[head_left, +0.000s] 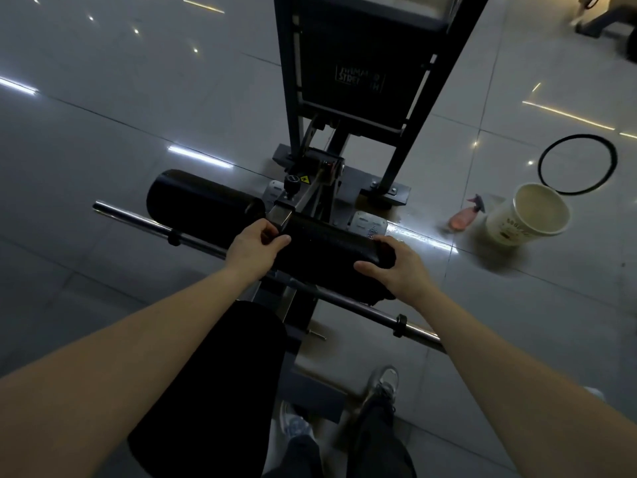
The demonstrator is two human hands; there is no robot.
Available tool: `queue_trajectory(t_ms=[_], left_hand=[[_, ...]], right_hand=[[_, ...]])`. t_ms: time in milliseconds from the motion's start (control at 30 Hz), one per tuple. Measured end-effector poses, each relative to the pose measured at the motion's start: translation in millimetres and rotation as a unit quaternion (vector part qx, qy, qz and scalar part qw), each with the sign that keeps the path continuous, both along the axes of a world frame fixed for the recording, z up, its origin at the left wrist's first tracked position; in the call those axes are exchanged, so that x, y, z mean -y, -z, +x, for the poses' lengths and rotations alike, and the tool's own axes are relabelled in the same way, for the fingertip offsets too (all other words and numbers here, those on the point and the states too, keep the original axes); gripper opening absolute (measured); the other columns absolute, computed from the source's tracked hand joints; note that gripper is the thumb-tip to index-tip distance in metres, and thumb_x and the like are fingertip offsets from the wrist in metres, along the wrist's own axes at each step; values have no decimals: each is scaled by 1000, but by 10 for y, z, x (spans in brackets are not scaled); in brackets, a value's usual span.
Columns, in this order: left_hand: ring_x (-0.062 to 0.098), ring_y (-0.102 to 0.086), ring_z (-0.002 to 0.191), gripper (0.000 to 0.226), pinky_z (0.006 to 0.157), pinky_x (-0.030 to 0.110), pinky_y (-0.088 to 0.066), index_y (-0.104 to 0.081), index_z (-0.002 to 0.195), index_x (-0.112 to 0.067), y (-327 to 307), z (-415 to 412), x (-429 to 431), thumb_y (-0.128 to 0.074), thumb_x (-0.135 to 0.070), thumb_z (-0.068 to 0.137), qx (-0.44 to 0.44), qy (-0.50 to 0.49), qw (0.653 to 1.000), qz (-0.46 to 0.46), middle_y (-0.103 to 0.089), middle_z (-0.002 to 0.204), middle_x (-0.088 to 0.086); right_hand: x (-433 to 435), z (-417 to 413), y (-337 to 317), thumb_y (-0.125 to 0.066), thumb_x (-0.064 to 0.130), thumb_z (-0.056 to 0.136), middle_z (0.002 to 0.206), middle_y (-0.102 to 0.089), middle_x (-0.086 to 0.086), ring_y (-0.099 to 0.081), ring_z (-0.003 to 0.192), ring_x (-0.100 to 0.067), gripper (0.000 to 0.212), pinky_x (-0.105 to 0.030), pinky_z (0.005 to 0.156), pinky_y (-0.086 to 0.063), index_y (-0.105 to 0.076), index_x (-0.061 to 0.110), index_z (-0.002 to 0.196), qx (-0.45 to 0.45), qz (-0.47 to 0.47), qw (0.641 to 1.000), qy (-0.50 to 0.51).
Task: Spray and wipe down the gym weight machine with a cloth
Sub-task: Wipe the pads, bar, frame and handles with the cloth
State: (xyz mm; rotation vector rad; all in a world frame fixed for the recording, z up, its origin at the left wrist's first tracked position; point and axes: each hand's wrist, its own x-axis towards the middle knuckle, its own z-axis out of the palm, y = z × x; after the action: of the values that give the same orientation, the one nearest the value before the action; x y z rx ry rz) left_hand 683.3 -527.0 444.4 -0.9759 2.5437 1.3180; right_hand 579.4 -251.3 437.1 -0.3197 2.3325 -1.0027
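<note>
Tiles of glossy grey cover the dim gym floor and reflect strips of ceiling light. The weight machine stands in the middle, its dark frame rising away from the camera, with a steel bar running across below its two black pads. On the right, a pink spray bottle lies on a wet patch, just beside a white bucket, with a black ring behind it.

The left hand grips the inner end of the near roller pad, fingers curled and thumb stretched along it. The right hand clasps the pad's outer end, fingers over the top and thumb underneath. Whether a dark cloth lies under either palm, I cannot tell. Both bare forearms reach forward, nearly straight, above a black seat pad.
</note>
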Motion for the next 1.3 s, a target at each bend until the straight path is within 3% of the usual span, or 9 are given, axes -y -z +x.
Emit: queue_trajectory(t_ms=[100, 200, 333, 467, 633, 767, 900, 1033, 1300], left_hand=[[15, -61, 83, 31, 72, 34, -48, -62, 96, -22, -10, -128, 2, -67, -52, 92, 23, -7, 999, -39, -63, 89, -3], [19, -63, 80, 37, 73, 36, -51, -60, 91, -21, -1, -251, 25, -64, -58, 92, 48, -5, 998, -31, -64, 88, 0], [20, -62, 80, 40, 69, 35, -46, -58, 91, -18, 4, -322, 4, -60, -58, 95, 58, -8, 998, -27, -63, 86, 2], [17, -60, 79, 41, 71, 35, -45, -58, 94, -17, -21, -306, -20, -56, -57, 98, 61, -1, 998, -26, -62, 83, 0], [19, -60, 78, 43, 68, 34, -43, -58, 93, -16, 12, -334, 16, -56, -58, 97, 64, 2, 998, -19, -62, 83, 1], [18, -58, 76, 43, 68, 35, -43, -57, 92, -16, 48, -315, -7, -53, -59, 98, 59, 8, 998, -37, -61, 81, 1], [26, -59, 79, 34, 70, 36, -40, -53, 86, -18, 62, -315, -44, -54, -50, 100, 56, 1, 996, -63, -61, 83, 4], [35, -60, 93, 14, 76, 37, -40, -58, 111, -20, 110, -324, -29, -52, -26, 101, 89, 14, 990, -112, -64, 102, 13], [27, -61, 73, 43, 65, 36, -47, -55, 81, -19, 47, -390, 64, -62, -60, 93, 82, -20, 996, 19, -60, 76, 5]], right_hand=[[4, -150, 36, -76, 77, 63, 116, -67, 1, -65, 106, -19, 86, -40, 98, -55, -61, 24, 129, 64, -17, 998, 9], [28, -262, 10, -76, 63, 76, 98, -71, -2, -70, 94, -22, 59, -33, 87, -58, -70, 15, 111, 107, -24, 994, 8], [75, -308, -20, -72, 62, 82, 89, -66, -11, -66, 87, -28, 63, -38, 84, -54, -67, 3, 104, 141, -10, 989, 36], [378, 4, 43, -49, 41, 104, 109, -64, -12, -60, 97, -28, 38, -39, 86, -51, -66, 8, 112, -74, 82, 988, 107], [614, 138, 72, -39, 18, 105, 103, -61, -16, -54, 92, -30, 28, -39, 77, -45, -63, 4, 101, -271, 190, 940, 78], [761, 134, -34, -45, 9, 98, 101, -62, -17, -57, 94, -33, 20, -40, 79, -45, -64, 4, 101, -306, 202, 930, 2], [1474, 120, -88, -45, 18, 100, 108, -64, -13, -59, 100, -30, 24, -39, 85, -49, -67, 9, 109, -295, 100, 947, -74], [1874, 5, -100, -41, 27, 106, 108, -65, -13, -59, 102, -31, 35, -40, 86, -44, -70, 9, 110, -206, 4, 964, -170], [516, 284, -110, -54, 14, 99, 119, -65, -14, -60, 110, -34, 26, -45, 92, -53, -68, 6, 120, -365, 89, 910, -174]])
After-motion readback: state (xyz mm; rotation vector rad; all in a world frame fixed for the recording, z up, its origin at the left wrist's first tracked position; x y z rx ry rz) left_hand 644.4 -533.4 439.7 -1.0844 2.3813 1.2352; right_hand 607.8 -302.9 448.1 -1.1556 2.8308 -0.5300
